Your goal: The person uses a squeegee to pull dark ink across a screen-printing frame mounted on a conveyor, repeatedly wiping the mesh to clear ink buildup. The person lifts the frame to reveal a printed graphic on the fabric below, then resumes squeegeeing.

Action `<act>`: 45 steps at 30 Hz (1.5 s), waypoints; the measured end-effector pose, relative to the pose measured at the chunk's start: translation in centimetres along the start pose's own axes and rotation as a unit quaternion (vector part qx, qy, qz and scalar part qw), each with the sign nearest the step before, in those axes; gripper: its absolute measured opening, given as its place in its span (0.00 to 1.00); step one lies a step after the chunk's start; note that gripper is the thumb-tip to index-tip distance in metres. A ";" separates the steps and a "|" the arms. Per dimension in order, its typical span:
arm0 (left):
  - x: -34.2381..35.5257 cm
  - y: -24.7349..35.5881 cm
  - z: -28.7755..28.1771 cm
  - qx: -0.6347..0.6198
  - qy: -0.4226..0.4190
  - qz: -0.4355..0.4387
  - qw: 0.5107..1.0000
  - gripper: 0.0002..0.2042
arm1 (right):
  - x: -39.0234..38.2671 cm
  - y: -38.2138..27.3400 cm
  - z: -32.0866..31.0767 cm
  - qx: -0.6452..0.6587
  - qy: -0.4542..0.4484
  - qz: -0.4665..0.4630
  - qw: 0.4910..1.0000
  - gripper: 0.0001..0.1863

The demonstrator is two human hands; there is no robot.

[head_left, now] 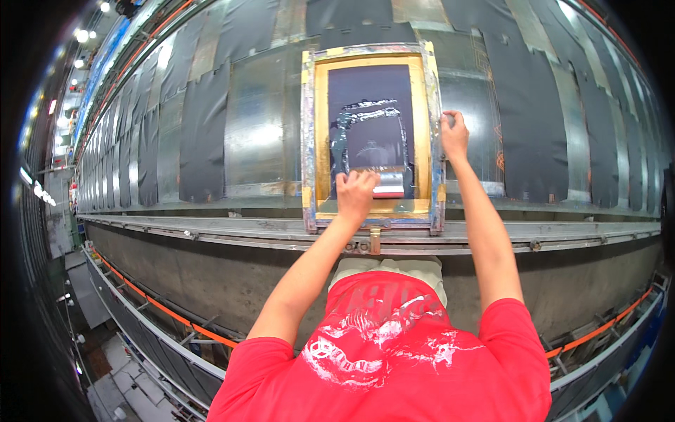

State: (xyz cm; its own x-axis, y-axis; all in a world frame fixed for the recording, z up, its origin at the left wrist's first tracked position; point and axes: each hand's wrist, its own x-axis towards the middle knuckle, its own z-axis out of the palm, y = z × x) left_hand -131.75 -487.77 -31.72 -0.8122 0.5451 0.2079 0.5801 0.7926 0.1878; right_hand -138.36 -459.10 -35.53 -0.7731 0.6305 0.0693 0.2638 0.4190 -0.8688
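Head view: I see the left hand (357,191) gripping a silver-and-red metal squeegee (390,184) at the near end of a yellow-lined rectangular screen frame (307,141). Right hand (455,133): fingers curled at its right edge, grip unclear.

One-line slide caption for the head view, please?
Left grip on a squeegee-like tool over a dark, glossy-streaked screen; right grip beside the paint-stained frame's right edge.

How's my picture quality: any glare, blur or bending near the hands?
Head view: bright glare on the metal table left of the screen frame; shiny highlights on the dark ink; left hand and right hand fairly clear; front rail bends; corners go black.
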 end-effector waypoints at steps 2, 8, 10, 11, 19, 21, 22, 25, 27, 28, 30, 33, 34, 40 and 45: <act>-1.9 0.0 -0.9 -0.016 0.006 0.019 1.000 0.16 | 0.5 0.1 -0.2 -0.019 0.015 -0.026 0.999 0.15; -5.0 -3.6 -5.7 -0.073 -0.001 0.002 0.997 0.26 | -1.4 -10.9 0.5 -0.055 0.026 -0.036 0.997 0.22; -6.4 -6.4 -6.9 -0.085 0.003 -0.021 0.996 0.27 | -3.3 -13.5 3.0 -0.047 0.027 -0.049 0.997 0.23; -7.2 -9.1 -8.0 -0.083 0.009 -0.031 0.996 0.27 | -4.8 -15.6 5.2 -0.026 0.016 -0.044 0.999 0.23; -15.1 -33.2 -14.8 -0.056 -0.002 -0.106 0.993 0.20 | -16.5 -25.0 27.9 0.078 -0.023 -0.083 0.993 0.19; -16.6 -38.2 -15.8 -0.060 -0.001 -0.112 0.992 0.20 | -18.3 -26.5 32.5 0.080 -0.011 -0.076 0.994 0.18; -16.7 -39.9 -16.6 -0.041 -0.027 -0.112 0.992 0.20 | -18.1 -25.3 35.5 0.096 0.023 -0.112 0.989 0.17; -18.8 -45.2 -17.5 -0.018 -0.012 -0.092 0.996 0.23 | -21.8 -28.3 39.5 0.116 -0.028 -0.064 0.991 0.19; -21.3 -49.1 -17.5 -0.030 -0.054 -0.115 0.991 0.25 | -24.0 -31.2 41.6 0.112 -0.056 -0.027 0.992 0.15; -21.6 -50.0 -17.9 -0.048 -0.051 -0.109 0.992 0.25 | -24.1 -31.3 42.8 0.102 -0.056 -0.034 0.993 0.13; -21.9 -51.1 -18.6 -0.067 -0.049 -0.098 0.992 0.26 | -24.7 -31.3 45.1 0.105 -0.023 -0.044 0.993 0.13; -22.4 -51.5 -19.6 -0.082 -0.039 -0.103 0.991 0.27 | -25.1 -31.4 45.1 0.106 -0.014 -0.027 0.994 0.14; -22.6 -51.4 -20.2 -0.085 -0.042 -0.112 0.989 0.27 | -25.2 -31.7 45.1 0.105 -0.013 -0.021 0.994 0.14; -24.8 -50.2 -20.8 -0.065 -0.074 -0.047 0.994 0.29 | -24.7 -30.0 45.9 0.063 -0.043 0.009 0.997 0.16; -21.4 -52.3 -19.6 -0.063 -0.037 0.008 0.997 0.26 | -24.3 -30.6 45.2 0.025 -0.020 0.001 0.999 0.15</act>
State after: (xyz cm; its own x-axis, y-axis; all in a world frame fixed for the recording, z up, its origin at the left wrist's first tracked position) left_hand -143.55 -546.24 -27.21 -0.8019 0.5804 0.1417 0.5931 0.7450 0.3052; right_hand -153.70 -516.83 -32.77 -0.7959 0.6035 0.0487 0.2369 0.3843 -0.8923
